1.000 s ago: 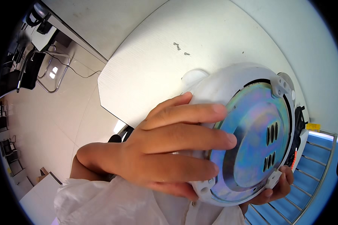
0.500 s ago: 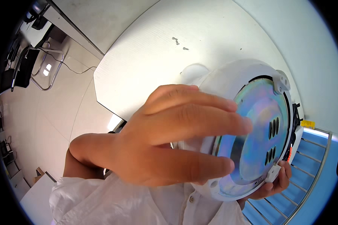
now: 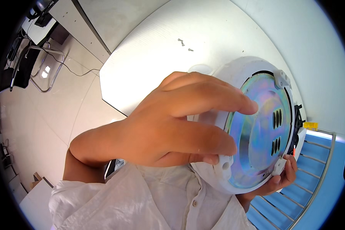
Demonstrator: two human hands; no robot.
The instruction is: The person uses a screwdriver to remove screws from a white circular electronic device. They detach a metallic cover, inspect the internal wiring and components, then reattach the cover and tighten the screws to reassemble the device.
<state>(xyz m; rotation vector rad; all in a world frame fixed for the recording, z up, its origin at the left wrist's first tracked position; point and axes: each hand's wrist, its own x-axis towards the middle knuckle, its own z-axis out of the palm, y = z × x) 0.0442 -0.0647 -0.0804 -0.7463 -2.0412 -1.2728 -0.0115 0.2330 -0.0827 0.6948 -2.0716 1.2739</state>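
Observation:
A rounded white appliance (image 3: 241, 73) is tilted up, its underside turned toward the right. Its round metal base plate (image 3: 257, 134) has a rainbow sheen and dark slots. White plastic feet sit at the rim: an upper foot (image 3: 281, 78), a lower right foot (image 3: 279, 167) and a left foot (image 3: 224, 168). My left hand (image 3: 180, 119) reaches across, thumb and forefinger closed at the left foot, another finger extended over the plate. My right hand (image 3: 281, 178) grips the appliance's lower right edge beside a foot; its palm is hidden behind the housing.
Several small screws (image 3: 182, 42) lie on the white table (image 3: 142, 65). At the right are a black item (image 3: 297, 119), a yellow label (image 3: 310, 125) and a metal rack (image 3: 314, 172) over blue. A chair (image 3: 23, 69) and a cable (image 3: 71, 70) are at the far left.
My left hand has shifted upward and its fingers have drawn back from the plate to the left foot, which now shows. The right hand keeps its hold while the appliance sits slightly higher.

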